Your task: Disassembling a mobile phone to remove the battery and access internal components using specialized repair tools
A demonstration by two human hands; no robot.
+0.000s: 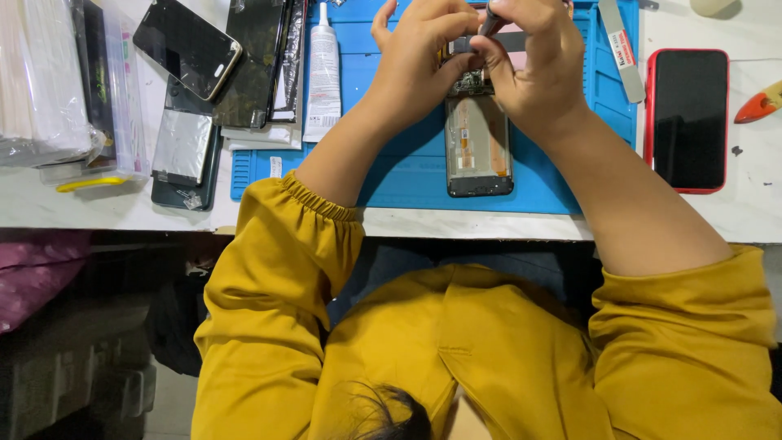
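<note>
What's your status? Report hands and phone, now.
Left hand and right hand pinch a dark slim tool over the opened black smartphone on the blue rubber mat. Nothing obstructing.

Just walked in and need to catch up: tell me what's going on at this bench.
A person in a mustard-yellow top works on an opened phone that lies on a blue work mat. Both hands meet at the phone's top end: the left hand steadies it, while the right hand pinches a thin dark tool against it. A red-cased phone lies to the right, a white glue tube and more phones and loose parts to the left.
</note>
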